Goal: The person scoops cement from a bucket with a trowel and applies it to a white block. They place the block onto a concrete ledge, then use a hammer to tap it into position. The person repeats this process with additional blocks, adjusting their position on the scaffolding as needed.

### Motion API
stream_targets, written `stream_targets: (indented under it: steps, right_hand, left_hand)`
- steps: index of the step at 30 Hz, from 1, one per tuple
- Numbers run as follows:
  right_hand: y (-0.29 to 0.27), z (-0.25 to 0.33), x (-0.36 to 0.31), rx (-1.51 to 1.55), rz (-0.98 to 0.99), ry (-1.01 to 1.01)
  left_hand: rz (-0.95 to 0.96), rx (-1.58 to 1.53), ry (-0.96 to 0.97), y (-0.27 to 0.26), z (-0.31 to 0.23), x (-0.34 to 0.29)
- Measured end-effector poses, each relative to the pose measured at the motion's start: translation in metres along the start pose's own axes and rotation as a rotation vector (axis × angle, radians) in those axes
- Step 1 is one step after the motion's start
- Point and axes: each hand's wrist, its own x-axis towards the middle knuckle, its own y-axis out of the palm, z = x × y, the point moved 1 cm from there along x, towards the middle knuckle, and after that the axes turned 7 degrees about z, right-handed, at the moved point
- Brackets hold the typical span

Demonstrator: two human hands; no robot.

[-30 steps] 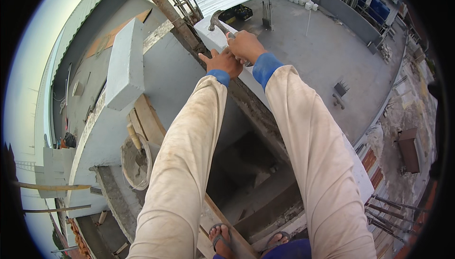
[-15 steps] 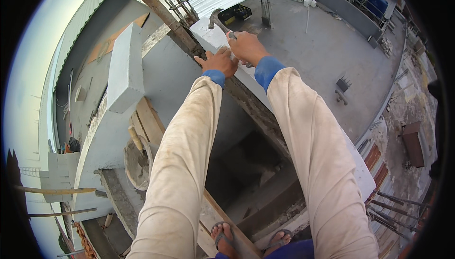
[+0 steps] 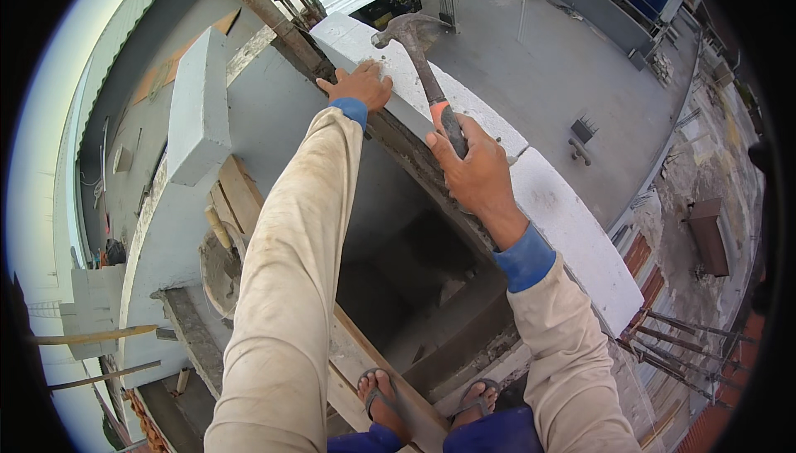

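My right hand (image 3: 479,171) is closed around the handle of a claw hammer (image 3: 424,72) with an orange and dark grip. The hammer's head points away from me, above a white block (image 3: 477,109) at the top of the wall. My left hand (image 3: 361,88) lies with fingers stretched out on the near edge of that block, to the left of the hammer head. A second white block (image 3: 572,233) continues the row toward the lower right, with a narrow joint between the two.
A deep opening (image 3: 398,279) lies below my arms. My feet stand on wooden planks (image 3: 356,353) at its near side. A bucket (image 3: 220,275) with a wooden-handled tool is on the left. Steel bars (image 3: 680,341) jut out at right; a rusty post (image 3: 257,9) slants across the far left.
My right hand has drawn back toward me and to the right with the hammer, apart from my left hand. The left hand stays on the block, and the view has shifted slightly.
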Motion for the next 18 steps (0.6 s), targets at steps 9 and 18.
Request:
stream_targets:
  steps: [9, 18]
  right_hand:
    - [-0.049, -0.124, -0.316, -0.321, 0.209, 0.378]
    - [-0.040, -0.204, -0.394, -0.491, 0.202, 0.173]
  left_hand:
    - [-0.015, 0.026, -0.047, 0.002, -0.013, 0.007]
    - [-0.027, 0.057, -0.066, 0.001, -0.021, 0.005]
